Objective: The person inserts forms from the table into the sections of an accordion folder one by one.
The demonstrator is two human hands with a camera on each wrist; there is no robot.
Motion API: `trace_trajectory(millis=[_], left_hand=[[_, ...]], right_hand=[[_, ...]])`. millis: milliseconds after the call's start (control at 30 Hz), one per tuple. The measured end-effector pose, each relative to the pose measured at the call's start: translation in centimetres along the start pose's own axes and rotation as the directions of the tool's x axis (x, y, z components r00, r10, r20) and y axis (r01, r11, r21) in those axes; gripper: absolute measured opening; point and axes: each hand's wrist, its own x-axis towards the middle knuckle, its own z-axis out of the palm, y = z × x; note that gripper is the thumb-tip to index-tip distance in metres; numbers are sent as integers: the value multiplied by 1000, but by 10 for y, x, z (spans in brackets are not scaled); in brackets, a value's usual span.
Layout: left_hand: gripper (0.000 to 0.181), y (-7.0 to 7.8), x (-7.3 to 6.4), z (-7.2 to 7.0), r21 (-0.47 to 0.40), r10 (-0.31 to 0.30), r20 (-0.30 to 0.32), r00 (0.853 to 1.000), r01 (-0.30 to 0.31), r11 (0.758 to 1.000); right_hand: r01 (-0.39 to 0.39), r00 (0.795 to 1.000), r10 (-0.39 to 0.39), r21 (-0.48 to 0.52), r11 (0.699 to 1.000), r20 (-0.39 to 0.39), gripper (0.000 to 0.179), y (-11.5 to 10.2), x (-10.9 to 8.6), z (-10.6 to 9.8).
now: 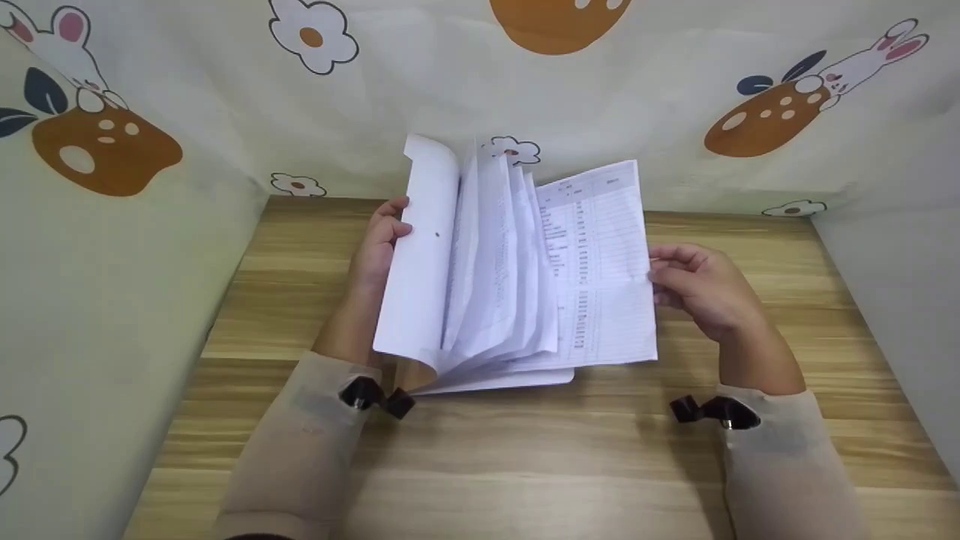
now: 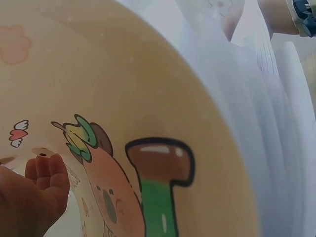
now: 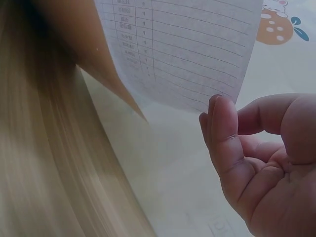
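Observation:
A folder of papers lies spread in the middle of the head view, its white inner cover (image 1: 416, 277) bent up at the left. My left hand (image 1: 379, 247) grips that cover's outer edge, fingertips curled over the white face. In the left wrist view the cover's outer side (image 2: 98, 74) is tan with cartoon figures, and my left hand shows low at its edge. Several loose inner pages (image 1: 499, 255) fan upward from the fold. At the right, my right hand (image 1: 694, 285) pinches the edge of a printed table sheet (image 1: 615, 262) between thumb and fingers.
Beneath everything is a wood-grain table (image 1: 480, 465). Pale walls (image 1: 420, 97) printed with rabbits, flowers and orange fruit rise at the back and left, with a plain panel (image 1: 900, 300) at the right. Black wrist cameras (image 1: 375, 394) sit on both sleeves.

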Motion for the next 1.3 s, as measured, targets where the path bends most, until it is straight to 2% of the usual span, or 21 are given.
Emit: trace_trajectory(millis=[133, 433, 700, 1000, 1300], left_hand=[[36, -1, 0, 2, -8, 11, 5, 1000, -11, 1000], [35, -1, 0, 3, 2, 0, 10, 1000, 0, 1000], [35, -3, 0, 3, 1, 0, 0, 1000, 0, 1000], [34, -3, 0, 3, 11, -14, 16, 1000, 13, 1000], [34, -4, 1, 5, -23, -9, 14, 1000, 10, 1000]], right_hand=[[-4, 1000, 4, -17, 1000, 13, 33, 3, 7, 6], [-30, 999, 35, -124, 992, 38, 40, 8, 26, 26], [-62, 997, 67, -97, 993, 47, 41, 5, 39, 50], [-86, 994, 91, -87, 993, 61, 42, 5, 50, 72], [-123, 991, 127, -117, 986, 30, 40, 5, 59, 89]])
